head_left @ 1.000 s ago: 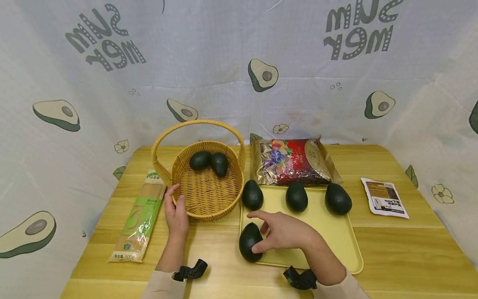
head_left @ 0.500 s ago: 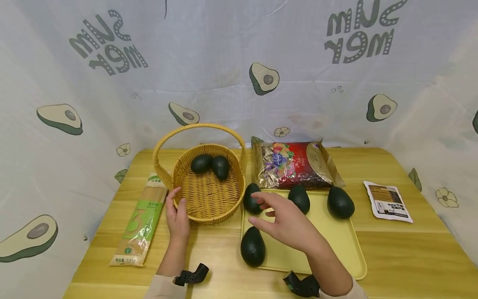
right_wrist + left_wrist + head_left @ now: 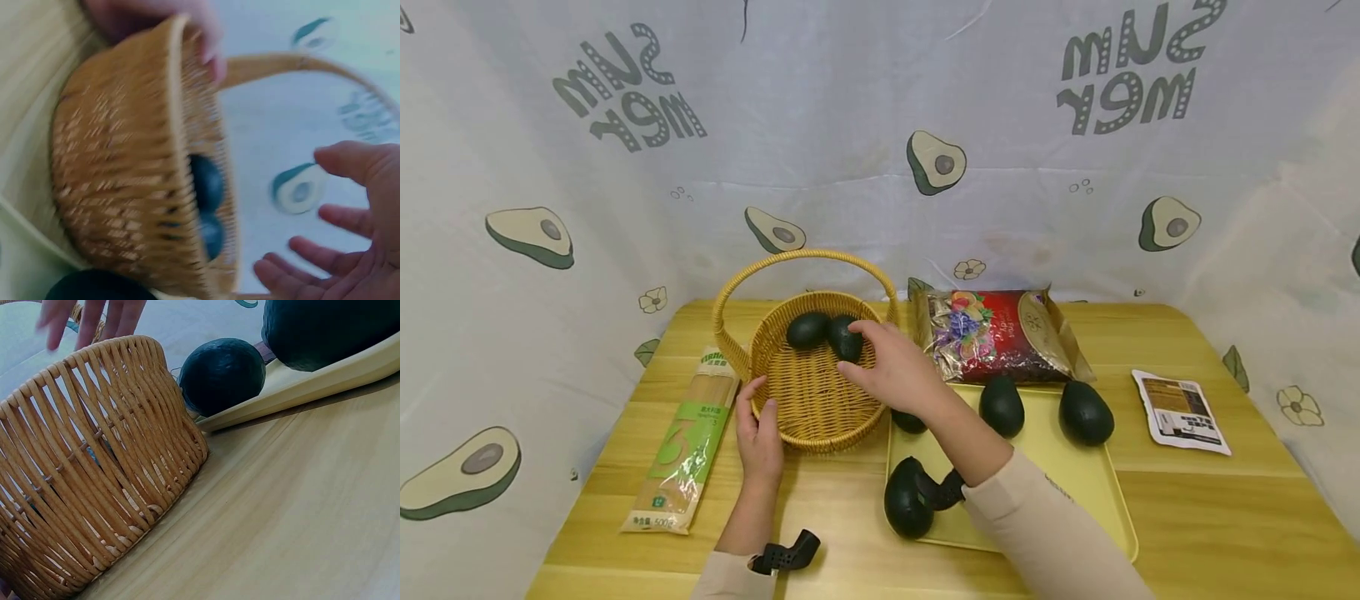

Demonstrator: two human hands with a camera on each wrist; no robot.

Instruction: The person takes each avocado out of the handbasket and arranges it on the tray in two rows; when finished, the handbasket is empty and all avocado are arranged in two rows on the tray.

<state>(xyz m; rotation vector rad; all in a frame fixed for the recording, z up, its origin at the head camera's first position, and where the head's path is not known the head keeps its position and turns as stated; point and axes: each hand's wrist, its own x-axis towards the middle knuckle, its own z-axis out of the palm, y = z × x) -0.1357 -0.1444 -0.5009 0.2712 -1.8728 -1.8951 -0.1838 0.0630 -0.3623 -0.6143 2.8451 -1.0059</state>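
Note:
A yellow wicker basket with a tall handle stands on the table, two dark green avocados lying at its far side. My left hand holds the basket's near left rim, fingertips over the edge. Above the basket's right rim hovers my right hand, fingers spread with nothing between them, as the right wrist view also shows. Several more avocados rest on a yellow tray. One is partly hidden behind my right hand, and another at the tray's near left corner is partly covered by the wrist camera.
A pack of spaghetti lies left of the basket. Behind the tray is a red and gold candy bag. A small white and brown packet lies at the right. A printed cloth hangs behind the table.
My right hand has let go of the avocado at the tray's near left corner and moved up and left over the basket. My left hand has stayed at the rim.

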